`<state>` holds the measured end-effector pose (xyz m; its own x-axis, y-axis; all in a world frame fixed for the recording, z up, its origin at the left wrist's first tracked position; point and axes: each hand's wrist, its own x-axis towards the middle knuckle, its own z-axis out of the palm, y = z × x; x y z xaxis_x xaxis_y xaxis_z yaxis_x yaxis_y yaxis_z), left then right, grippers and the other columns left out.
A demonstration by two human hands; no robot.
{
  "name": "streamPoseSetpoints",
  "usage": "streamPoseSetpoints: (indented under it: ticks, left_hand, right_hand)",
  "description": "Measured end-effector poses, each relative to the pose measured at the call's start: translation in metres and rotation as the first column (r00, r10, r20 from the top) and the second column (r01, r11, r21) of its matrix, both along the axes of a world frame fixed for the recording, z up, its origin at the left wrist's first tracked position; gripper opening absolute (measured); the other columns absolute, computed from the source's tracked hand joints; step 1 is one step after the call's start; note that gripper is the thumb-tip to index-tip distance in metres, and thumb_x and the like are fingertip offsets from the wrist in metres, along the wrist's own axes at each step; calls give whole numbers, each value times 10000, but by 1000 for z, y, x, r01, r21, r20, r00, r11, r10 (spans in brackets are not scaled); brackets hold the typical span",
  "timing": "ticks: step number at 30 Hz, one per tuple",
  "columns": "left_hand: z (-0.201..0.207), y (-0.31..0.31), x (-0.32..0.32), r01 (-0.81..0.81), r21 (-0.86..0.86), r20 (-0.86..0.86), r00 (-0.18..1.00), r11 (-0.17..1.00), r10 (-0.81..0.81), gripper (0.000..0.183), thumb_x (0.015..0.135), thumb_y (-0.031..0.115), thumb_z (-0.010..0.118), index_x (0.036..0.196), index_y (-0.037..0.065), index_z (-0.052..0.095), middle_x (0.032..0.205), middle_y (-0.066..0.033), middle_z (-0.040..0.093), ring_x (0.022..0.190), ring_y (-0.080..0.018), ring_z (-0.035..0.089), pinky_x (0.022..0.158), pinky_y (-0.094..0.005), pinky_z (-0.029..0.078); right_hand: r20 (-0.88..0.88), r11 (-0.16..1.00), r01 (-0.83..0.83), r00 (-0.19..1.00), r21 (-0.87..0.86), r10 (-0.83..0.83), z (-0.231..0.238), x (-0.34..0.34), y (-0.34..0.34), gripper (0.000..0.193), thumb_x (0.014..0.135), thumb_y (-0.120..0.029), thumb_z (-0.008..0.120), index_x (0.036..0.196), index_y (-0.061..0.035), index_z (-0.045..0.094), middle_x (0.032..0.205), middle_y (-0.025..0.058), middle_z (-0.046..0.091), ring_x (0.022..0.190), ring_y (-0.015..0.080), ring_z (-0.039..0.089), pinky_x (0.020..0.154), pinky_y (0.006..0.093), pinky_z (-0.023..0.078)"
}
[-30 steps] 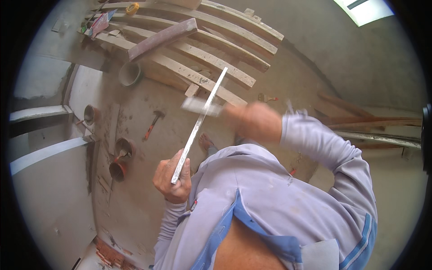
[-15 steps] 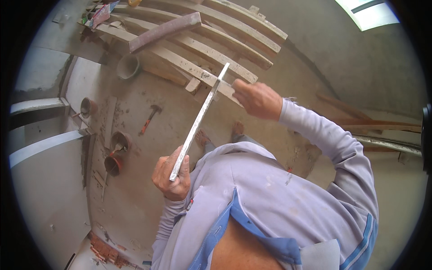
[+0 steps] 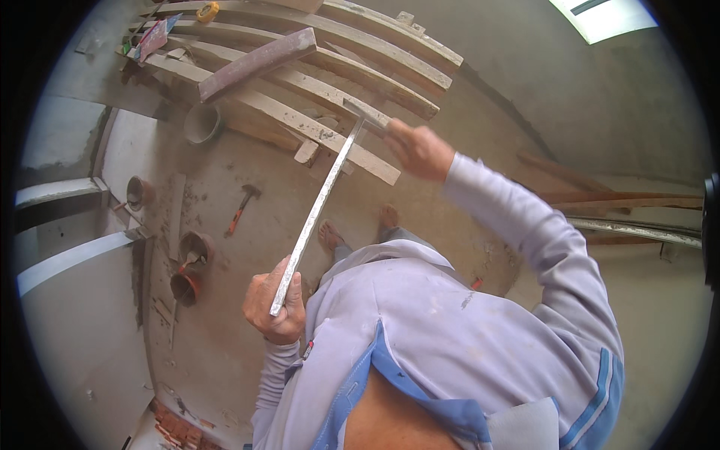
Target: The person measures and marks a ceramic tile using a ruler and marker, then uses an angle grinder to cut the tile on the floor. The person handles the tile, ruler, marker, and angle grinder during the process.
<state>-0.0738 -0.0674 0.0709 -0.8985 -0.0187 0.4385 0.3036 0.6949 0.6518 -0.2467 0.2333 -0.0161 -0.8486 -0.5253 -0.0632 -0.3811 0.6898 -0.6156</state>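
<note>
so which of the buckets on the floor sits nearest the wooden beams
The grey bucket, highest of the four in the view and right by the wooden beams; the three others, reddish-brown to orange-red, stand farther from the wood.

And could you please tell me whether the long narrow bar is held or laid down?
Held: the left hand grips the long narrow bar near its lower end, thumb to its right.

The long whitish bar [image 3: 315, 217] slants from the left hand [image 3: 274, 309] toward the right hand [image 3: 422, 151], blocking a straight crossing. Left of it, the floor [image 3: 247, 259] leaves passage around the hammer [image 3: 241, 211]; farther left stand buckets [image 3: 185, 288]. Timber beams [image 3: 379, 166] obstruct the far side, and planks [image 3: 630, 201] the right.
</note>
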Motion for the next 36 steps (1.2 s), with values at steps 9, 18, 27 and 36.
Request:
streamPoseSetpoints:
  ticks: [9, 18, 27, 36]
  left_hand:
    - [-5, -9, 5, -38, -43, 14, 999, 998, 38, 145, 845, 19, 752, 978, -34, 727, 795, -130, 699, 612, -257, 612, 544, -369, 458]
    - [-1, -11, 10, -8, 37, 39, 999, 999, 6, 429, 714, 40, 818, 1130, 10, 717, 982, -102, 751, 732, -218, 668, 629, -331, 566]
    - [-2, -9, 9, -34, 47, 0, 999, 998, 34, 460, 705, 57, 827, 1144, -8, 706, 1005, -112, 757, 738, -237, 670, 648, -342, 560]
    - [1, -10, -1, -39, 109, 35, 999, 993, 36, 259, 768, 33, 833, 1014, 10, 753, 966, -121, 766, 707, -242, 674, 623, -341, 531]
  right_hand:
    - [333, 955, 251, 897, 158, -291, -51, -60, 51, 222, 953, -118, 541, 1165, -73, 589, 775, 167, 662, 677, 364, 663, 604, 449, 556]
    - [-40, 954, -268, 963, -137, 265, 111, 85, -68, 133, 892, -16, 602, 1001, -40, 528, 772, 191, 585, 662, 404, 609, 554, 475, 468]
    - [-138, 938, -332, 938, -98, 318, 88, 63, -60, 264, 875, 17, 591, 1135, -21, 558, 783, 165, 587, 670, 340, 653, 535, 432, 460]
    - [47, 996, -85, 995, -7, 85, 68, 39, -34, 171, 967, -126, 552, 1087, -34, 473, 799, 256, 612, 751, 495, 599, 628, 568, 448]
